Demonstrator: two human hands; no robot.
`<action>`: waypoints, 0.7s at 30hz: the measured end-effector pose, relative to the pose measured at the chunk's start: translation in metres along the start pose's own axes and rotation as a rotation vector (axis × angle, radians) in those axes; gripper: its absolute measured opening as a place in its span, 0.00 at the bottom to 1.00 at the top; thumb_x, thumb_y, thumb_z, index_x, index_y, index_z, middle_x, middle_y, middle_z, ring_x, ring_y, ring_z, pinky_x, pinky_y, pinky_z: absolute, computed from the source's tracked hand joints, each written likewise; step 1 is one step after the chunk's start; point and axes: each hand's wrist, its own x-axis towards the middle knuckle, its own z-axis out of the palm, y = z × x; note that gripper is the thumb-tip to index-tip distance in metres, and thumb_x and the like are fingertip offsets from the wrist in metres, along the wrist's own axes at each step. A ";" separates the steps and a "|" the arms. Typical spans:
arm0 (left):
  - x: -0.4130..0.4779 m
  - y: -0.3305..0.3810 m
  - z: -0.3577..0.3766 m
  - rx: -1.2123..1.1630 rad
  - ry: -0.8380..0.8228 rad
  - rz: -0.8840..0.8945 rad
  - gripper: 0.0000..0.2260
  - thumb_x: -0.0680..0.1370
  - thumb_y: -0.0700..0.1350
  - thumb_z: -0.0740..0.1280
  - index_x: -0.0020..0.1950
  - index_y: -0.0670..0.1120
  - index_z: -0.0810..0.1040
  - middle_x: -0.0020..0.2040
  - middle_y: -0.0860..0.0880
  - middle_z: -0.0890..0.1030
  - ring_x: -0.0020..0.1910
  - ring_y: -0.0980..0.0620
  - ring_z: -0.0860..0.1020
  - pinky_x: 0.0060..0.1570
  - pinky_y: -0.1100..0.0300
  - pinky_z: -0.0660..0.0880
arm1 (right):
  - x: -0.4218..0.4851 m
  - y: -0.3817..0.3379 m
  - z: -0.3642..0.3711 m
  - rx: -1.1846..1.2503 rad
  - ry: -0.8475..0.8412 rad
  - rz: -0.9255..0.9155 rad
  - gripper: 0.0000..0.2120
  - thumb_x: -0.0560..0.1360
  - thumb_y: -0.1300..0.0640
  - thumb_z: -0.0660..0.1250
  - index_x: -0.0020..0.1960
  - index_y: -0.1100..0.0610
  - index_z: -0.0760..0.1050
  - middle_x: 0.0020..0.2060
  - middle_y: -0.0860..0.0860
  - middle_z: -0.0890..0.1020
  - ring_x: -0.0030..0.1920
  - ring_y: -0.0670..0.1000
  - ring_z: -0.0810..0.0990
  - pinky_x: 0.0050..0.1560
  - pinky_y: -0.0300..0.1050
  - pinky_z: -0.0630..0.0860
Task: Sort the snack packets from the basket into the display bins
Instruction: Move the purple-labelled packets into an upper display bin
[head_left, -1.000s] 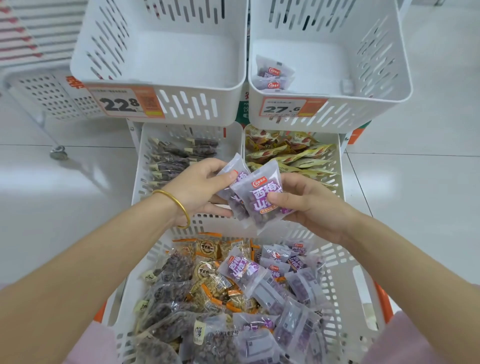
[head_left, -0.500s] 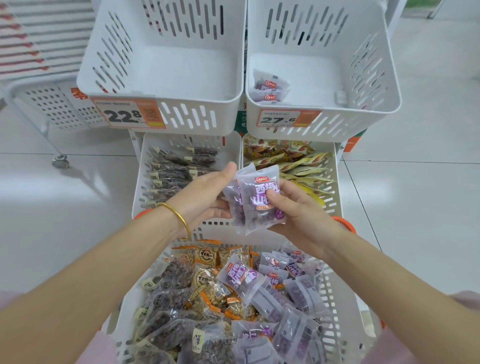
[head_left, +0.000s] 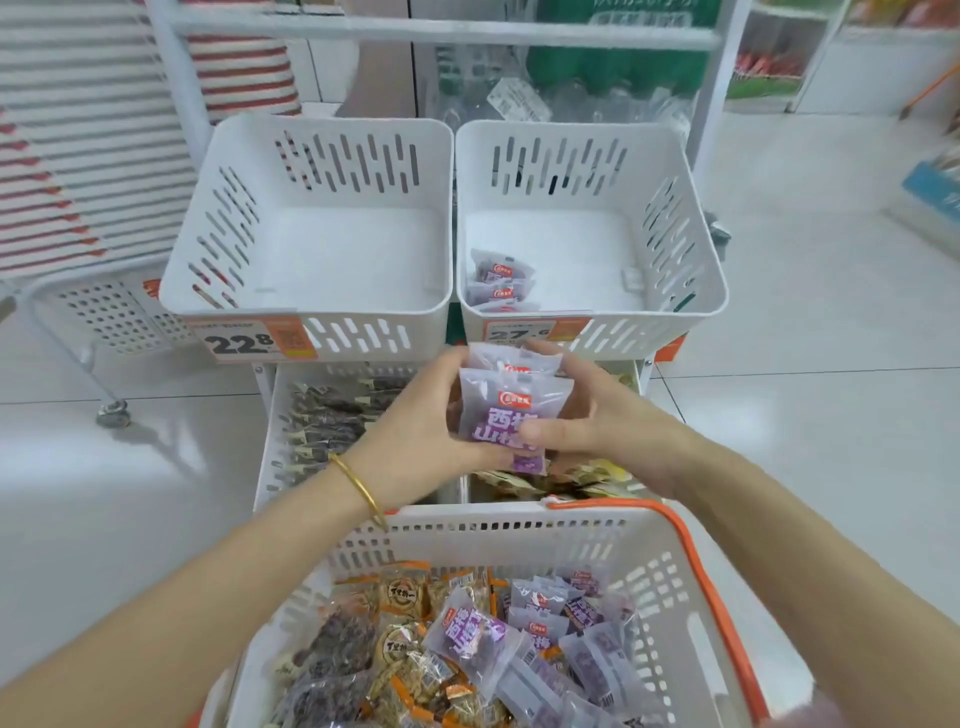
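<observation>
A person's left hand (head_left: 415, 431) and right hand (head_left: 597, 426) hold a small stack of purple snack packets (head_left: 511, 410) between them, fingers curled around the stack's two side edges and the right thumb pressed across the front label. The stack is in mid-air just below the front rim of the upper right display bin (head_left: 696, 291), whose opening lies at 12 to 1 o'clock from the hands. Any drop would therefore have to go up and forward over that rim. The right hand looks slightly nearer, with its fingertips close to the orange price tag (head_left: 519, 332). The packets are frosted, soft-sided pouches with a red logo and bold white characters on purple. Their long axis runs from 12 to 6 o'clock, with the printed face towards the camera. At least two are in the stack, though more may be hidden behind the front one. Matching purple packets (head_left: 498, 283) already lie at the near left of that bin, which suggests it is the intended home. The upper left bin (head_left: 197, 291), at 10 o'clock, holds none. At 6 o'clock the white basket (head_left: 519, 525) with an orange handle (head_left: 696, 561) holds a mix of purple, brown and dark packets not yet sorted.
</observation>
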 end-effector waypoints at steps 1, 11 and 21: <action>0.012 0.011 -0.003 0.029 0.014 0.045 0.29 0.63 0.41 0.79 0.54 0.59 0.67 0.52 0.58 0.78 0.49 0.63 0.78 0.45 0.69 0.75 | 0.004 -0.012 -0.009 -0.036 0.028 0.003 0.30 0.64 0.56 0.76 0.63 0.45 0.68 0.53 0.51 0.82 0.50 0.52 0.83 0.46 0.51 0.82; 0.121 0.049 -0.040 0.607 0.227 0.199 0.41 0.68 0.52 0.75 0.75 0.46 0.57 0.73 0.46 0.63 0.72 0.47 0.60 0.71 0.55 0.56 | 0.089 -0.076 -0.086 -0.006 0.406 -0.212 0.26 0.71 0.64 0.72 0.64 0.56 0.66 0.54 0.53 0.78 0.47 0.54 0.83 0.40 0.53 0.83; 0.122 -0.011 -0.043 0.594 0.147 0.108 0.36 0.75 0.51 0.68 0.76 0.46 0.53 0.77 0.50 0.51 0.75 0.54 0.51 0.68 0.67 0.47 | 0.204 -0.036 -0.099 -0.247 0.374 0.042 0.24 0.71 0.71 0.65 0.62 0.52 0.65 0.54 0.58 0.73 0.43 0.55 0.74 0.47 0.55 0.80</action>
